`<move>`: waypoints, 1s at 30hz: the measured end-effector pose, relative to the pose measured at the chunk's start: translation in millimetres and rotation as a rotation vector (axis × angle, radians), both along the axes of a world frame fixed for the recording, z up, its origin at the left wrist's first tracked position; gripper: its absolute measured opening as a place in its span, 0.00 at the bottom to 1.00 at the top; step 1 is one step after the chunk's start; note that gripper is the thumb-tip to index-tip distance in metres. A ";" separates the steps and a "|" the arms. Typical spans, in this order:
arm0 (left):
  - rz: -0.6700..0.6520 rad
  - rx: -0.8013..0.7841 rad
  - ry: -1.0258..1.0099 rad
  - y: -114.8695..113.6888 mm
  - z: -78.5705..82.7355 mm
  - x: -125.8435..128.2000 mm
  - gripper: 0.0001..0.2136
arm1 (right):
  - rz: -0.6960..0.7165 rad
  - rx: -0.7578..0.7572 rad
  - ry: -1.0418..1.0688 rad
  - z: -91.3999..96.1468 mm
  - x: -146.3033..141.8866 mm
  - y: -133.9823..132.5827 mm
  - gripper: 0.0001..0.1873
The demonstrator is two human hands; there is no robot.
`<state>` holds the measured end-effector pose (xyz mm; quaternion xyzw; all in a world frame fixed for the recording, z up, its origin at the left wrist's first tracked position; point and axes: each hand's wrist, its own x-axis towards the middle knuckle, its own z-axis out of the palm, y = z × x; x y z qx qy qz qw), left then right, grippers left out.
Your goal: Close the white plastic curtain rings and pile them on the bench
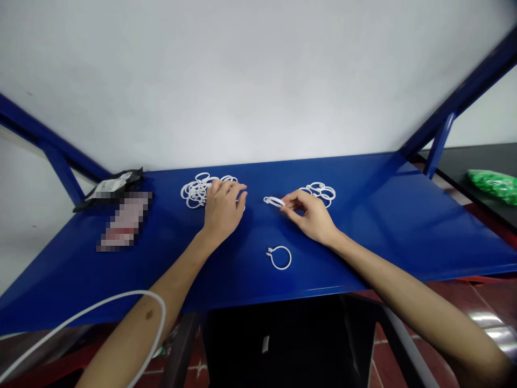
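Note:
My left hand [223,206] rests palm down on the right edge of a heap of white plastic rings [195,191], fingers curled over some of them. My right hand [310,214] pinches a single white ring [274,201] by its end, held just above the blue table [388,215]. Behind that hand lies a smaller cluster of white rings [321,192]. One separate white ring with a small clip [279,257] lies flat on the table nearer to me, between my two forearms.
A black packet [111,186] and a blurred flat item [125,221] lie at the table's left. Blue frame struts rise at both sides. A green bag [493,184] sits on a dark surface at the right. A white cable [92,315] loops over my left arm.

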<state>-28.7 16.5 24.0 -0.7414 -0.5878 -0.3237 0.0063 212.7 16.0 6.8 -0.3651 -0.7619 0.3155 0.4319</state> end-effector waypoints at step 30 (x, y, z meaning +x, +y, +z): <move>-0.335 -0.255 -0.711 -25.1 -13.7 35.2 0.05 | 0.021 -0.045 0.027 1.0 -7.9 -12.3 0.10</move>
